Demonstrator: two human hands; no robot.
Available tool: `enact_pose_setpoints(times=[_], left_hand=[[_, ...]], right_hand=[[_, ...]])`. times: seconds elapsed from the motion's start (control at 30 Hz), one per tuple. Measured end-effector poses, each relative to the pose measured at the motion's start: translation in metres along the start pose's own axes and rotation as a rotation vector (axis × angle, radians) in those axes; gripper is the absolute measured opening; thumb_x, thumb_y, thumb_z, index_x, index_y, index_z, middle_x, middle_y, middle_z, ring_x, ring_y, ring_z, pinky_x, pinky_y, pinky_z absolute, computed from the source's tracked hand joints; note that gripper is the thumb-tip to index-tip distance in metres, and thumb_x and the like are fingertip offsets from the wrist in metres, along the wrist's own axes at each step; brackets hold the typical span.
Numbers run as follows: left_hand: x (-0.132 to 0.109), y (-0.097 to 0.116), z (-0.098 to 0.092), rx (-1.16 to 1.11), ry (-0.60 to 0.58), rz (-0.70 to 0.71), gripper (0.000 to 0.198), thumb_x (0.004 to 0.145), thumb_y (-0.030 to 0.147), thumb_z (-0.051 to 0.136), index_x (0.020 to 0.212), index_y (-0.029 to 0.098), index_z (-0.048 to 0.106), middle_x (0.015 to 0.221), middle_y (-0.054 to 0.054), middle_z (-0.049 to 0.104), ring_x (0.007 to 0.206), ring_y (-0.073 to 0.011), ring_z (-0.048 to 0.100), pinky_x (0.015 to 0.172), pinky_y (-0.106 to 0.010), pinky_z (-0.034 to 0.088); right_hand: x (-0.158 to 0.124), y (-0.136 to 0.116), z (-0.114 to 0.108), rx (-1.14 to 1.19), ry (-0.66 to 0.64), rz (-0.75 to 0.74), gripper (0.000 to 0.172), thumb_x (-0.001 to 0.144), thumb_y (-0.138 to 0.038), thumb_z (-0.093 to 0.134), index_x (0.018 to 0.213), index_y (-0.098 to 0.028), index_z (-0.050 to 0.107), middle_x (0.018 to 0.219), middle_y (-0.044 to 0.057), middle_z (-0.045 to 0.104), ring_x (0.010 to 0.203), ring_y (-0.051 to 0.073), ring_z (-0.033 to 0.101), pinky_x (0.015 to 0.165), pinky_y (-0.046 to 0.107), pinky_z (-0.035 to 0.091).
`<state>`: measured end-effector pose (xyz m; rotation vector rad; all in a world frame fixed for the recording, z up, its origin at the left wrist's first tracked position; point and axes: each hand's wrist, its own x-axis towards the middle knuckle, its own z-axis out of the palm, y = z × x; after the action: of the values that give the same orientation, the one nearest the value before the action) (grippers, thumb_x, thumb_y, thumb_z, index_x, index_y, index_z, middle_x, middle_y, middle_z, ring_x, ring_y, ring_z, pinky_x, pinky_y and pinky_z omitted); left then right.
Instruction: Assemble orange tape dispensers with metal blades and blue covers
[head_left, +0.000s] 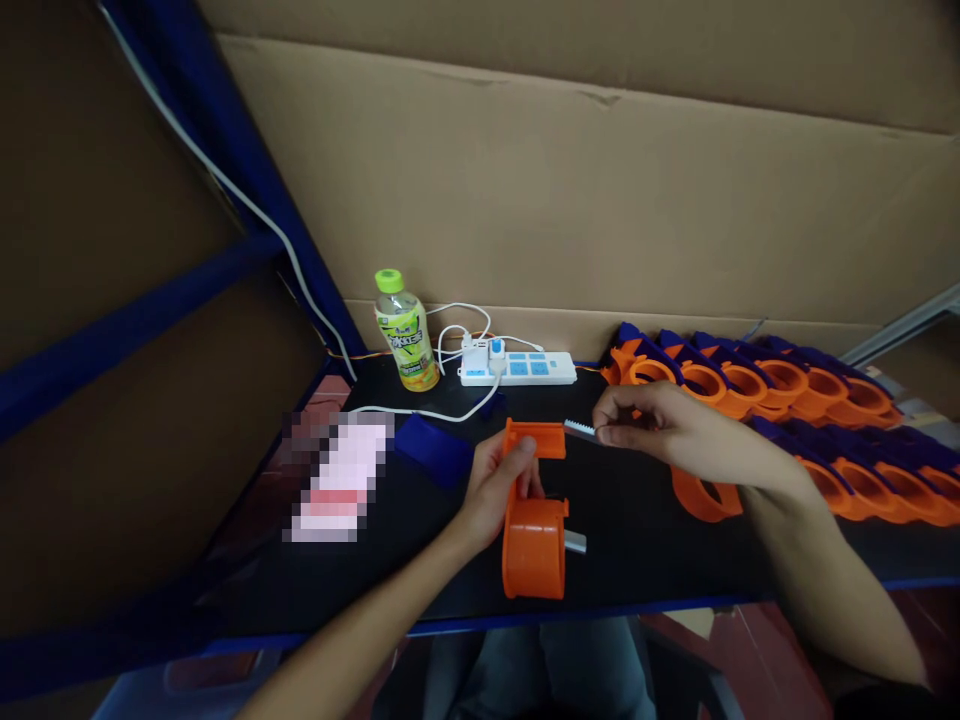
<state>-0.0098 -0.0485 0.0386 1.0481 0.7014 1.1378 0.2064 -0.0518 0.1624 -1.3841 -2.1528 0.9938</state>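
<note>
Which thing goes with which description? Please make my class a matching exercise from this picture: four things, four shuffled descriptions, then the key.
Things
1. Leftmost orange part
2. Toothed strip
3. Drink bottle
4. Power strip

Descriptions
A. White and blue
B. Held in the left hand
C. Upright, green-capped
D. Pinched by the right hand

Right pairs: 1-B, 2-D, 3-C, 4-A

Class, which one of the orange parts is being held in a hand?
The orange part in the left hand, farthest left of them all. The other orange parts are grouped on the right, with no hand gripping them.
</note>
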Motion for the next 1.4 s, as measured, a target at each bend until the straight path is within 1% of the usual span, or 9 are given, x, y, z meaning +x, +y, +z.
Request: enact_pose_setpoints(times=[0.17, 0.33, 0.57, 0.7, 0.9, 1.07, 1.13, 1.3, 1.4], left_hand=[[0.003, -0.003, -0.003, 0.028, -0.083, -0.045, 0.049, 0.081, 0.064, 0.067, 0.066, 0.020, 0.051, 0.043, 0.007, 0.044, 0.040, -0.0112, 0.049, 0.047, -0.025, 0.038], [0.004, -0.012, -0.003, 0.051, -0.151, -0.081, 0.047, 0.082, 0.063, 0.067, 0.073, 0.020, 0.052, 0.043, 0.009, 0.043, 0.039, -0.0099, 0.046, 0.045, -0.023, 0.039], [0.005, -0.010, -0.001, 0.095, -0.109, -0.093, 0.047, 0.081, 0.064, 0.068, 0.078, 0.019, 0.056, 0.044, 0.008, 0.043, 0.039, -0.0097, 0.042, 0.045, -0.024, 0.037], [0.006, -0.009, 0.001, 0.157, -0.116, -0.072, 0.046, 0.083, 0.064, 0.067, 0.080, 0.018, 0.059, 0.047, 0.007, 0.045, 0.042, -0.0094, 0.041, 0.045, -0.024, 0.032], [0.011, -0.015, -0.003, 0.158, -0.115, -0.085, 0.043, 0.086, 0.060, 0.065, 0.076, 0.019, 0.056, 0.047, 0.008, 0.044, 0.043, -0.0094, 0.040, 0.047, -0.025, 0.031], [0.020, -0.015, -0.012, 0.194, -0.076, -0.069, 0.048, 0.087, 0.062, 0.062, 0.068, 0.020, 0.050, 0.047, 0.008, 0.042, 0.043, -0.0084, 0.037, 0.048, -0.026, 0.027], [0.022, -0.016, -0.013, 0.196, -0.080, -0.072, 0.048, 0.087, 0.061, 0.062, 0.067, 0.020, 0.049, 0.046, 0.008, 0.041, 0.043, -0.0083, 0.035, 0.048, -0.026, 0.025], [0.022, -0.019, -0.009, 0.189, -0.132, -0.080, 0.039, 0.086, 0.053, 0.067, 0.072, 0.018, 0.057, 0.047, 0.007, 0.044, 0.045, -0.0086, 0.036, 0.051, -0.025, 0.027], [0.020, -0.017, -0.006, 0.195, -0.138, -0.084, 0.037, 0.085, 0.052, 0.069, 0.077, 0.016, 0.062, 0.048, 0.007, 0.045, 0.046, -0.0088, 0.037, 0.052, -0.025, 0.029]], right_hand=[[0.005, 0.000, -0.007, -0.003, -0.078, 0.000, 0.013, 0.089, -0.030, 0.062, 0.083, -0.021, 0.069, 0.077, 0.001, 0.067, 0.070, 0.016, 0.057, 0.063, 0.028, 0.042], [0.017, 0.000, 0.000, -0.102, -0.110, -0.015, 0.009, 0.086, -0.021, 0.060, 0.081, -0.020, 0.068, 0.076, 0.001, 0.069, 0.068, 0.015, 0.058, 0.062, 0.027, 0.043], [0.028, 0.015, 0.015, -0.064, -0.021, -0.055, 0.008, 0.087, -0.025, 0.062, 0.084, -0.019, 0.067, 0.075, 0.001, 0.066, 0.068, 0.014, 0.058, 0.061, 0.026, 0.042], [0.036, 0.019, 0.016, -0.061, -0.038, -0.067, 0.009, 0.086, -0.026, 0.064, 0.081, -0.019, 0.065, 0.071, -0.001, 0.062, 0.064, 0.013, 0.054, 0.059, 0.025, 0.039], [0.055, 0.031, 0.029, 0.146, -0.098, -0.056, 0.011, 0.084, -0.028, 0.064, 0.079, -0.018, 0.062, 0.070, -0.001, 0.061, 0.065, 0.013, 0.053, 0.061, 0.026, 0.040], [0.059, 0.046, 0.053, 0.243, 0.100, -0.050, 0.015, 0.085, -0.032, 0.065, 0.082, -0.017, 0.065, 0.070, -0.003, 0.057, 0.066, 0.012, 0.048, 0.062, 0.026, 0.037], [0.057, 0.051, 0.058, 0.262, 0.151, -0.050, 0.016, 0.086, -0.032, 0.065, 0.082, -0.016, 0.066, 0.070, -0.003, 0.056, 0.066, 0.012, 0.047, 0.063, 0.026, 0.037], [0.052, 0.061, 0.057, 0.391, 0.066, -0.002, 0.020, 0.082, -0.035, 0.070, 0.081, -0.015, 0.067, 0.075, 0.000, 0.063, 0.072, 0.013, 0.053, 0.070, 0.027, 0.041], [0.049, 0.067, 0.058, 0.498, 0.039, 0.039, 0.025, 0.079, -0.039, 0.075, 0.079, -0.016, 0.067, 0.074, -0.001, 0.062, 0.070, 0.012, 0.052, 0.064, 0.024, 0.039]])
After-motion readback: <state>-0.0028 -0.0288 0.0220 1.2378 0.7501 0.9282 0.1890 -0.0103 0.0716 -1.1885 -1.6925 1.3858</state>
